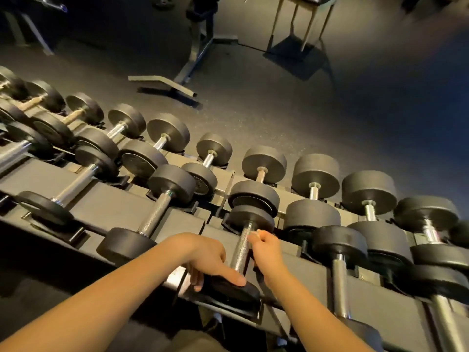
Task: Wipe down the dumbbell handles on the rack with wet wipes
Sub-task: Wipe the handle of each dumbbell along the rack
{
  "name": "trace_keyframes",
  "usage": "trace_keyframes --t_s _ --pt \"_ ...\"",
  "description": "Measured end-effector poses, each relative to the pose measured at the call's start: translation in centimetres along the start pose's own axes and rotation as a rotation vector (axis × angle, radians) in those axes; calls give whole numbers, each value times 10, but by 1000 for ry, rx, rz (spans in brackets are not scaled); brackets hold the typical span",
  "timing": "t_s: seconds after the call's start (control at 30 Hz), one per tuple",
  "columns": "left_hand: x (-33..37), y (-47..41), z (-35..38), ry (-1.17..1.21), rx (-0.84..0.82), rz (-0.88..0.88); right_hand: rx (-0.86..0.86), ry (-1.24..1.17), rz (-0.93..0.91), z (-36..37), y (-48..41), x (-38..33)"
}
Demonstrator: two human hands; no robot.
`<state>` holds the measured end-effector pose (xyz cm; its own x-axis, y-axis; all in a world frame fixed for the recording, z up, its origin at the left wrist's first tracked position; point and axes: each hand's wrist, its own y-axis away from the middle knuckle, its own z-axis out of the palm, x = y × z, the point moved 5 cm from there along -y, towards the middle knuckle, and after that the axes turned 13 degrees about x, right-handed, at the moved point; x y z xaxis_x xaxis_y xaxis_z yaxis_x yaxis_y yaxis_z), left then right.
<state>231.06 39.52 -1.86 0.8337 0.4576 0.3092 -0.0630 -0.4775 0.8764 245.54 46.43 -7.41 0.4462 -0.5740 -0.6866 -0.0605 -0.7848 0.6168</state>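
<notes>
Right at the middle of the grey metal two-tier rack (106,199) lies a black round-headed dumbbell (250,219), its knurled chrome handle (240,251) running away from the person. The left hand (205,260) grasps the near head of this dumbbell: its fingers curl down over the head's left edge and the thumb lies flat across the top. The right hand (265,247) is clenched against the right side of the handle, close to the far head, pinching a small pale wet wipe (253,234) onto the metal; only a scrap of the wipe shows past the fingertips. Just left of this dumbbell, on the same tier, sits another black dumbbell with a long knurled bar (157,212), and just right of it a black dumbbell with a smooth steel bar (338,275). Beyond it the upper tier carries a row of more black round-headed dumbbells (314,174). Farther beyond, well apart from it, a grey steel bench frame (162,83) stands on the dark speckled rubber floor (291,110).
</notes>
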Motion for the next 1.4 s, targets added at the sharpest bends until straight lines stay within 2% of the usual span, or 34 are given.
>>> trace_keyframes --t_s 0.07,0.13,0.23,0.3,0.4,0.57,0.63,0.7,0.77,0.83,0.93,0.97,1.03,1.13,1.2,1.27,1.4 --pt "-4 -5 -8 -7 8 68 -50 81 -61 -1 7 3" --pt "-9 -15 -20 67 127 121 -34 84 -95 -3 11 3" --pt "-13 -31 -40 334 531 172 183 29 -143 -9 1 -3" --pt "-13 -36 -41 539 671 178 327 -15 -142 -7 -2 -8" --pt "-6 -46 -31 719 649 197 333 52 -275 2 9 -8" --pt "2 -51 -17 1119 593 122 119 662 -780 4 28 -26" --pt "1 -56 -12 1218 585 89 65 753 -850 13 30 -41" --pt "0 -62 -11 1292 595 48 40 717 -798 13 30 -54" --pt "0 -66 -9 1301 613 13 0 603 -713 1 30 -58" --pt "1 -70 -10 1189 701 4 5 511 -634 -20 28 -53" --pt "1 -70 -10 861 916 -49 147 429 -577 -57 18 -41" --pt "1 -69 -8 853 934 -68 182 427 -590 -66 13 -41" --pt "3 -71 -5 1010 869 -94 190 450 -640 -74 2 -48" --pt "7 -74 0 1193 771 -121 107 574 -723 -64 -7 -67" --pt "13 -71 2 1239 688 -65 43 685 -767 -49 -13 -74" --pt "15 -70 3 1131 686 33 22 776 -807 -40 -19 -75" --pt "15 -70 -5 742 947 35 0 821 -799 -38 -31 -69"
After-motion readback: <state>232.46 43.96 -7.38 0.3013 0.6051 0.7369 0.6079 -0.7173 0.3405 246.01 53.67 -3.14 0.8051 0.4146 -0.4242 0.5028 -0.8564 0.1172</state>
